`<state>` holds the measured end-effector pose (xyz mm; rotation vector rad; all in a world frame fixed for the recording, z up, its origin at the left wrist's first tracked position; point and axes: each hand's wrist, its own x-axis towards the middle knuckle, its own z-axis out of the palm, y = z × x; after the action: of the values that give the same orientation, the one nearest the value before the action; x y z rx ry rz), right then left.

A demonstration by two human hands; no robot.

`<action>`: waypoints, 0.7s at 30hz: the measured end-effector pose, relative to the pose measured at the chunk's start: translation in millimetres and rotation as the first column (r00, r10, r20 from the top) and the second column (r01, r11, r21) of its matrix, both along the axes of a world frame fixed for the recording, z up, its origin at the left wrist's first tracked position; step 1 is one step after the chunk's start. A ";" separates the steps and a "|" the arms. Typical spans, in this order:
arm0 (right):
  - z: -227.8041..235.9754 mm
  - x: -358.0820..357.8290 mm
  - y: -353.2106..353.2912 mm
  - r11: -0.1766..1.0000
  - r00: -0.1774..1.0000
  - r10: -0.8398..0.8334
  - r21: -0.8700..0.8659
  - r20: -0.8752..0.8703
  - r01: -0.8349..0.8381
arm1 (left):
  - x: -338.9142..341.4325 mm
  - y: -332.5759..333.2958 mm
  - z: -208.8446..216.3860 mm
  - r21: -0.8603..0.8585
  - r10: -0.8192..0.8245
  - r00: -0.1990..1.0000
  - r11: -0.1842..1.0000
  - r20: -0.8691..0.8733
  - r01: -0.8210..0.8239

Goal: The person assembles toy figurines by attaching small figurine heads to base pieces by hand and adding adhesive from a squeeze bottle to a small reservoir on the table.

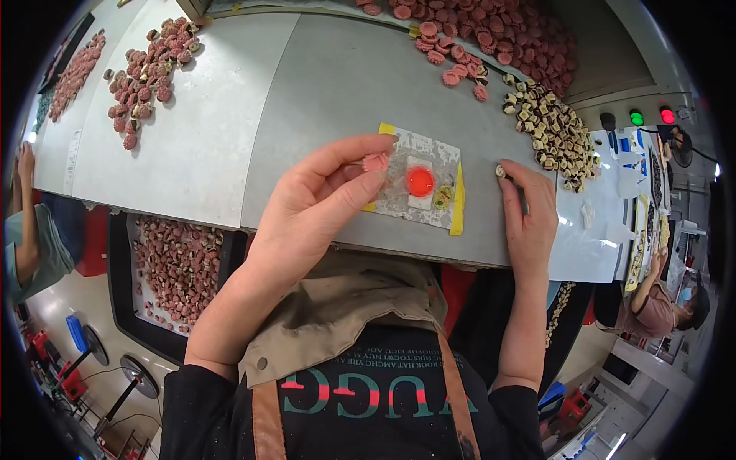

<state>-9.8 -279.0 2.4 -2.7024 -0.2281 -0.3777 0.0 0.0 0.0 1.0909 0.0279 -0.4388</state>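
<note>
My left hand [318,188] is closed in a pinch on a small pink scalloped piece [375,162], held over the left side of a stained white mat [402,142] with yellow taped edges. On the mat, a round pot of glossy red-orange liquid [420,182] stands beside a smaller greenish-yellow pot [442,198]. To the right of the mat, my right hand [530,211] pinches a small cream-and-dark piece [501,171] between thumb and forefinger, close above the grey tabletop. Beyond it spreads a heap of similar cream-and-dark pieces [548,126].
Loose pink scalloped pieces [491,34] heap at the back right. Pink pieces with cream-and-dark parts [149,77] lie on the left tabletop [199,115]; a dark-rimmed tray [180,272] of many more sits below. Co-workers are at the far left and right [659,307].
</note>
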 end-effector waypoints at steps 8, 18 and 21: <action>29.0 14.0 10.9 0.987 0.999 0.046 -0.152 -0.028 -0.050 | 13.5 7.5 8.4 -0.067 -0.080 0.997 0.995 -0.014 0.079; 44.9 7.3 51.5 0.980 0.974 0.108 0.184 -0.200 -0.071 | -1.4 12.8 -3.4 -0.149 -0.067 0.997 0.986 0.045 0.074; 35.2 7.9 68.0 0.957 0.959 0.259 0.166 -0.114 -0.239 | -2.6 12.0 -4.9 -0.128 -0.051 0.995 0.990 0.083 0.061</action>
<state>-2.0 -211.0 37.5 -2.4984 -0.4766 -0.1312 -2.6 12.0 -4.9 0.9816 -0.1004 -0.4412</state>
